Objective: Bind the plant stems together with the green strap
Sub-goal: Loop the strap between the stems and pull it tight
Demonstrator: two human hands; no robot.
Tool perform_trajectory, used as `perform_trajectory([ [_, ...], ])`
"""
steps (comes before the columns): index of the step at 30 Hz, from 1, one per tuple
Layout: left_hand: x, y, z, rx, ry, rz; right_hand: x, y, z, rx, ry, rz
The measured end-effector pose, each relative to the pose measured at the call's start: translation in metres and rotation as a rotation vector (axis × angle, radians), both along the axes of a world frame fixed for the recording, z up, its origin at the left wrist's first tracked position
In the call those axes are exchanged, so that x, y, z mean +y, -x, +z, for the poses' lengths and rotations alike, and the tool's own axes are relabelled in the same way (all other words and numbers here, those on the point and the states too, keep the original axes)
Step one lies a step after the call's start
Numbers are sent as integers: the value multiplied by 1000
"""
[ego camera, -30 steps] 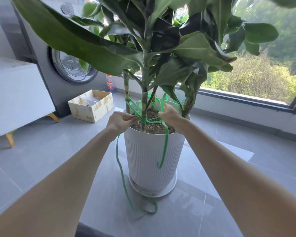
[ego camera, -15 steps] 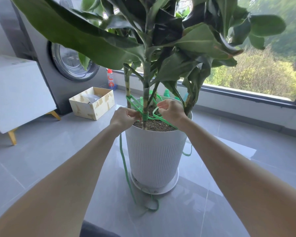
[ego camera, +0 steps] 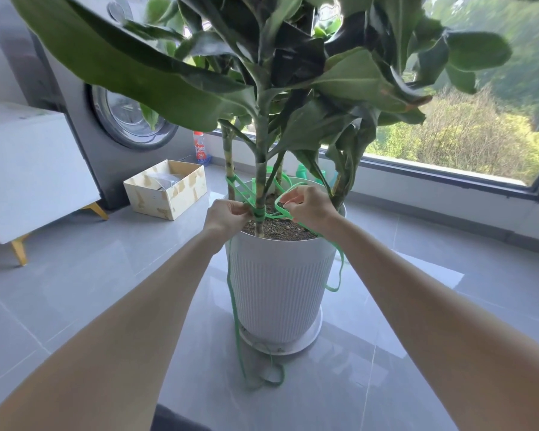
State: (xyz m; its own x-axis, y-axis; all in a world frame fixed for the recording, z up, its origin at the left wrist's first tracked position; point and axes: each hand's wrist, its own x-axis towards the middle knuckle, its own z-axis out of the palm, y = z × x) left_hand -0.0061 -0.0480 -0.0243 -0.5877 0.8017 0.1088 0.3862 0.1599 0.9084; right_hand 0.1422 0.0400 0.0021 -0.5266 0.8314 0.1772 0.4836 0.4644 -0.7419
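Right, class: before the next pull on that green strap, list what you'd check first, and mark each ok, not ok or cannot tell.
1. Left hand grips green strap at centre stem: ok.
2. Right hand holds a strap loop: ok.
3. Strap rounds left stem: ok.
4. Right stem enclosed: cannot tell.
5. Knot finished: cannot tell.
6. White pot upright: ok.

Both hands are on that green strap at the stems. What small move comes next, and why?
Probably the right hand draws its loop of flat green strap snug, since that loop stands open and slack beside the upright green stem, while the left hand pinches the wrap there.
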Motion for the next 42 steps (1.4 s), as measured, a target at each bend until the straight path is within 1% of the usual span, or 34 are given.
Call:
perform_trajectory([
  [2,-6,5,2,8,8,0,-2,-2,3,5,46,39],
  [7,-29,18,3,97,68,-111,-7,-6,8,12,99,94],
  [9,-36,19,5,111,48,-141,-9,-8,9,10,125,117],
  [13,-47,20,8,195,69,-186,-17,-11,8,-18,113,141],
  [18,-50,16,9,219,51,-150,-27,-6,5,-35,-19,110],
  [21,-47,10,12,231,44,-151,-31,-4,1,-12,-73,63],
  [23,-46,5,14,229,45,-163,-32,-5,0,0,-50,10],
  [27,-41,-1,15,250,14,-148,-32,-4,0,69,115,-25],
  [30,-39,-3,16,255,1,-134,-33,0,1,40,104,-14],
  [32,-39,-3,16,245,11,-133,-34,2,1,56,104,-32],
  [35,-38,-4,17,222,27,-134,-33,8,2,145,236,-117],
  [40,-38,-6,18,204,34,-156,-33,18,2,285,651,-205],
  [42,-39,-5,18,185,37,-168,-31,19,3,303,758,-213],
])
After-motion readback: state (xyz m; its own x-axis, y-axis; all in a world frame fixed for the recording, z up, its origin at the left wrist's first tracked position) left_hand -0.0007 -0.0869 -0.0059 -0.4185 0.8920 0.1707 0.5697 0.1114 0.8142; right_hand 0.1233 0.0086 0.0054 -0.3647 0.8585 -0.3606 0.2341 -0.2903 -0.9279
